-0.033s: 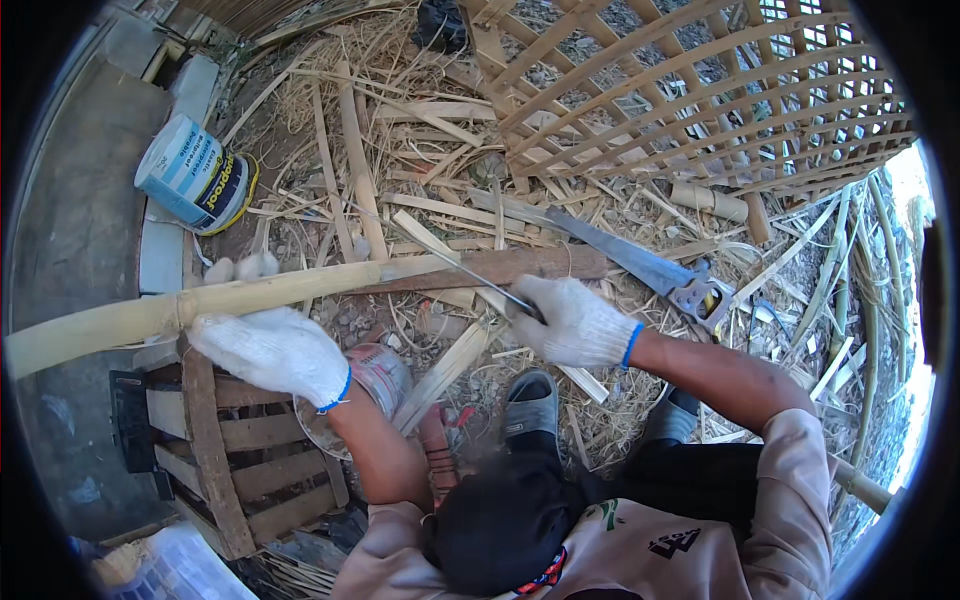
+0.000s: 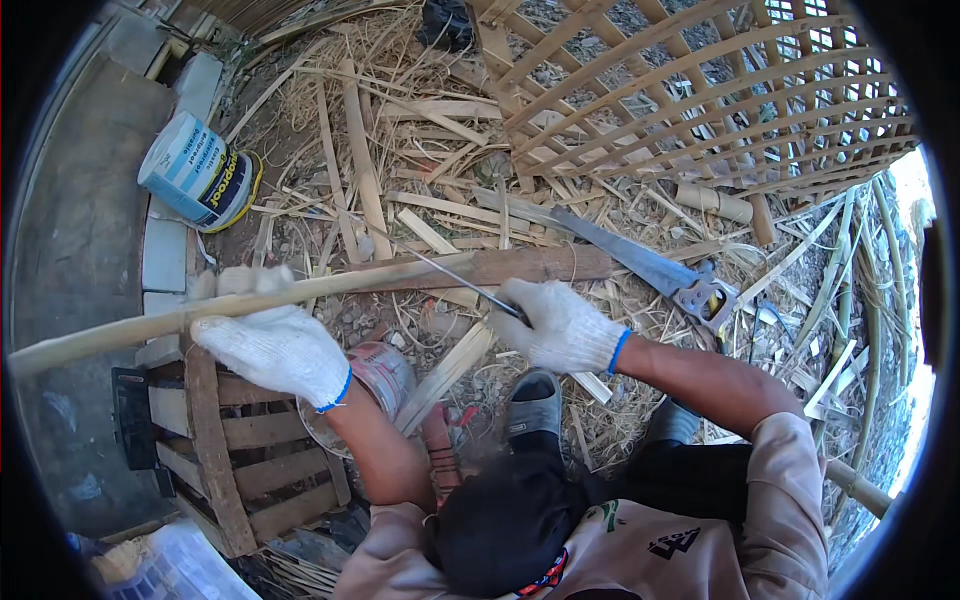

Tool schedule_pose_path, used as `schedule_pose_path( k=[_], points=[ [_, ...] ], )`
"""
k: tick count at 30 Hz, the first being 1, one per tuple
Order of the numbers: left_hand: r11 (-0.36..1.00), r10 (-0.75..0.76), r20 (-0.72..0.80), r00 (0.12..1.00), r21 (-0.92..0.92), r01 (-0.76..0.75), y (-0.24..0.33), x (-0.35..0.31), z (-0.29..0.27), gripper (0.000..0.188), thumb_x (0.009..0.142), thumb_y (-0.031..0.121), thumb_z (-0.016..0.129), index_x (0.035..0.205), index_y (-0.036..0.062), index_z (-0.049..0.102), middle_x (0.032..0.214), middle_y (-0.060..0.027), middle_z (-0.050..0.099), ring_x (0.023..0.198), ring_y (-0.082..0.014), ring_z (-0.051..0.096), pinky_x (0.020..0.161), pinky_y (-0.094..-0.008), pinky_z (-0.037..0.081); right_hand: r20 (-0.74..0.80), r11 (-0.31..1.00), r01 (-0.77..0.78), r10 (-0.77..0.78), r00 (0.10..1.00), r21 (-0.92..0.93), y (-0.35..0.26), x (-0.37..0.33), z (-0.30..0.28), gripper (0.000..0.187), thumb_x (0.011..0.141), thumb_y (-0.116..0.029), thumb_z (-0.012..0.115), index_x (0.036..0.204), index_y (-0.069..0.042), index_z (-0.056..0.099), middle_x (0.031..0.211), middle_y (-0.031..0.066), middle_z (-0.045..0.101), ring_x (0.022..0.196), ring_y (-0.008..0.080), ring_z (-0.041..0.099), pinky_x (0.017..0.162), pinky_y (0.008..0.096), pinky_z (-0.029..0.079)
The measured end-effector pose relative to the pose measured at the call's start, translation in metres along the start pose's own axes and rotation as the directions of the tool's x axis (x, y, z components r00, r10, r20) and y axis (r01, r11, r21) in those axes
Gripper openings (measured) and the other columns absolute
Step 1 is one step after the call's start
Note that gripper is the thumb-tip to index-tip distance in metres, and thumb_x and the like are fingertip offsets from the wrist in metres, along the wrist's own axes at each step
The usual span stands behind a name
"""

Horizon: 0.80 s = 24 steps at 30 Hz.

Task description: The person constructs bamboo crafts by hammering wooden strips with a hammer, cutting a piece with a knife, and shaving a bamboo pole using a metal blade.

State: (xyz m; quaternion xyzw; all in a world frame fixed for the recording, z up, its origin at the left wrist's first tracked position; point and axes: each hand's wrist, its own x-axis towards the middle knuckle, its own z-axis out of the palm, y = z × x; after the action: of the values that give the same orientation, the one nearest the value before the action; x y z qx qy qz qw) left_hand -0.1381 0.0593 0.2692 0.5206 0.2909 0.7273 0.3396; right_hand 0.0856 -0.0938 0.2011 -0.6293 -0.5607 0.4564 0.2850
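Note:
A long split bamboo strip (image 2: 370, 277) lies across my left hand (image 2: 270, 345), whose white-gloved fingers wrap around it. Seen edge-on, the strip looks narrow; its right end overlaps a brown wooden board (image 2: 540, 265) on the ground. In my right hand (image 2: 560, 325), also gloved in white, is a knife (image 2: 450, 274) with a dark handle and a long thin blade. The blade points up and left, crossing the strip near its right end. Whether it touches the strip I cannot tell.
A handsaw (image 2: 640, 258) lies right of the board, below a woven bamboo lattice (image 2: 690, 95). Bamboo offcuts and shavings (image 2: 440, 130) litter the ground. A blue-white bucket (image 2: 200, 175) lies tipped at left. A slatted wooden crate (image 2: 255, 435) and a round tub (image 2: 380, 375) stand near my left arm.
The bamboo strip has turned in my left hand from its broad face to its narrow edge. My right hand with the knife has shifted slightly left.

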Motion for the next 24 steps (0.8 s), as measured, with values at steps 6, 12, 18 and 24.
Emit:
schedule_pose_path(
  k=[6, 12, 18, 24],
  points=[
    [0.993, 0.061, -0.253, 0.965, 0.114, -0.033, -0.002, -0.013, 0.014, 0.041, 0.111, 0.048, 0.051, 0.107, 0.0074, 0.047, 0.08, -0.0027, 0.048, 0.061, -0.0134, 0.04, 0.055, -0.0307, 0.037, -0.068, 0.965, 0.243, -0.238, 0.969, 0.099, -0.038, 0.016, 0.072, 0.037, 0.11, -0.036, 0.052, 0.122, -0.003, 0.063, 0.1, 0.0317, 0.071, 0.096, 0.0491, 0.071, 0.083, 0.0604, 0.053],
    [0.993, 0.107, -0.285, 0.953, 0.07, -0.09, -0.012, -0.005, 0.004, 0.028, 0.108, 0.029, 0.054, 0.093, 0.0098, 0.041, 0.078, -0.0027, 0.044, 0.057, -0.0132, 0.036, 0.053, -0.031, 0.034, -0.077, 0.969, 0.138, -0.125, 0.989, 0.206, -0.021, 0.017, 0.092, 0.029, 0.11, -0.028, 0.052, 0.113, -0.001, 0.063, 0.09, 0.0312, 0.067, 0.088, 0.0528, 0.067, 0.075, 0.0609, 0.052],
    [0.993, 0.111, -0.265, 0.958, 0.079, -0.093, -0.022, -0.001, 0.006, 0.034, 0.111, 0.033, 0.054, 0.09, 0.0097, 0.041, 0.076, -0.0027, 0.042, 0.057, -0.0132, 0.033, 0.052, -0.0304, 0.031, -0.205, 0.994, -0.105, 0.095, 0.974, -0.035, 0.069, 0.015, 0.092, 0.032, 0.112, -0.028, 0.047, 0.118, -0.002, 0.064, 0.098, 0.0299, 0.069, 0.09, 0.0521, 0.069, 0.08, 0.06, 0.055],
    [0.986, 0.15, -0.291, 0.945, 0.108, -0.124, -0.015, 0.001, 0.008, 0.032, 0.109, 0.032, 0.054, 0.089, 0.0095, 0.042, 0.075, -0.0026, 0.042, 0.055, -0.0127, 0.035, 0.051, -0.0281, 0.031, -0.181, 0.999, -0.029, 0.034, 0.983, 0.034, 0.033, 0.001, 0.084, 0.038, 0.111, -0.032, 0.05, 0.12, 0.001, 0.065, 0.092, 0.0344, 0.069, 0.093, 0.0557, 0.067, 0.082, 0.0619, 0.053]
  ],
)
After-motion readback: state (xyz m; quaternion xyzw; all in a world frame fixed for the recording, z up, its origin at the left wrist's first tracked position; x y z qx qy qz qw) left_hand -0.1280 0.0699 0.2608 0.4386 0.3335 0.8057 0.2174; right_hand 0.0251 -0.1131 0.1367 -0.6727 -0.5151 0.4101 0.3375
